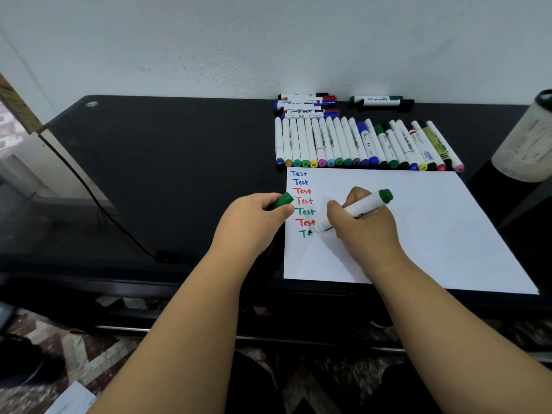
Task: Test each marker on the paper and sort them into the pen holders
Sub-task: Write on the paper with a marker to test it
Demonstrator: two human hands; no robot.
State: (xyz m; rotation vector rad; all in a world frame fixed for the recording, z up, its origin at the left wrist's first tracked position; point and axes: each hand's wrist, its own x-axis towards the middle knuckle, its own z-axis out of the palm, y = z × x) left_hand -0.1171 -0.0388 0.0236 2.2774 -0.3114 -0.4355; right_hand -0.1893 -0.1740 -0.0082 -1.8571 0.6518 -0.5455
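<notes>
My right hand (363, 222) grips the green marker (355, 210), tip on the paper (418, 234) beside a green "T". My left hand (254, 222) pinches its cap (282, 200) at the paper's left edge, on the counter (179, 174).

I take this for a home room: a black table (179, 150) against a scuffed white wall (239, 40), patterned floor tiles (98, 342) beneath, a window (12, 130) far left.

Paper (418, 222): "Test" handwritten six times in a column — two blue, two red, one green, one red; below, a green "T".
Marker (313, 164) end cap: "33".
</notes>
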